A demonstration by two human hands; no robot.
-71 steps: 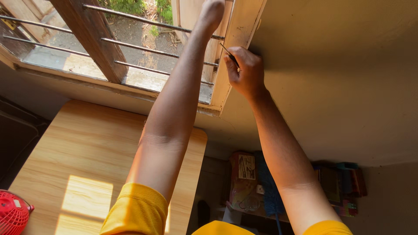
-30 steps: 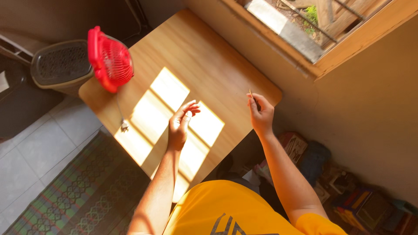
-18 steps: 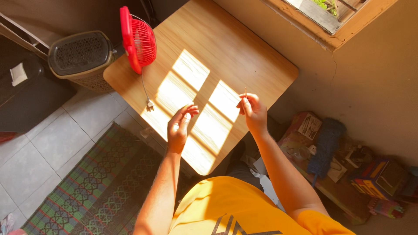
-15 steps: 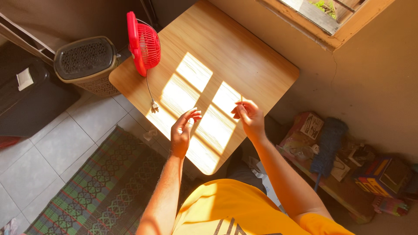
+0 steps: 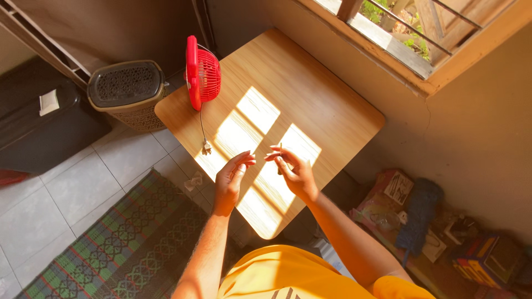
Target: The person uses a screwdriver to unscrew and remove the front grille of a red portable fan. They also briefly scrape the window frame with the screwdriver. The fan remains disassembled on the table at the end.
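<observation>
Far left: dark case or trunk [image 5: 44, 124] on the tiled floor [image 5: 61, 194], small white scrap lying on its top.
Basket: brown woven bin w/ dark perforated lid [image 5: 128, 91], standing on the floor just beside the table's left corner.
Rug: striped woven mat [image 5: 111, 249], bottom left, running under the near table edge.
Fan: small red fan [image 5: 202, 72] upright on the table's left side; thin cord [image 5: 204, 133] trails down the tabletop to a plug near the edge.
Table: light wood table [image 5: 310, 83], rounded corners, bright window-pane patches of sun across the middle.
Left hand: left hand [image 5: 231, 177] raised above the near part of the table, palm turned inward, fingers loosely curled & apart, nothing in them; fingertips close to the right hand's, not touching.
Right hand: right hand [image 5: 292, 170] just right of the left one, over the sunlit patch, thumb & forefinger pinched on a thin stick [image 5: 280, 158].
Stick: short, slim, held roughly upright above the table, not resting on it; too small to tell what kind.
Window: wooden frame w/ metal bars [image 5: 421, 39], top right, greenery outside.
Far right: clutter on the floor by the wall – blue cloth bundle [image 5: 418, 213], printed bags, small coloured boxes [image 5: 487, 260].
Bottom: yellow shirt [image 5: 299, 277] of the person.
</observation>
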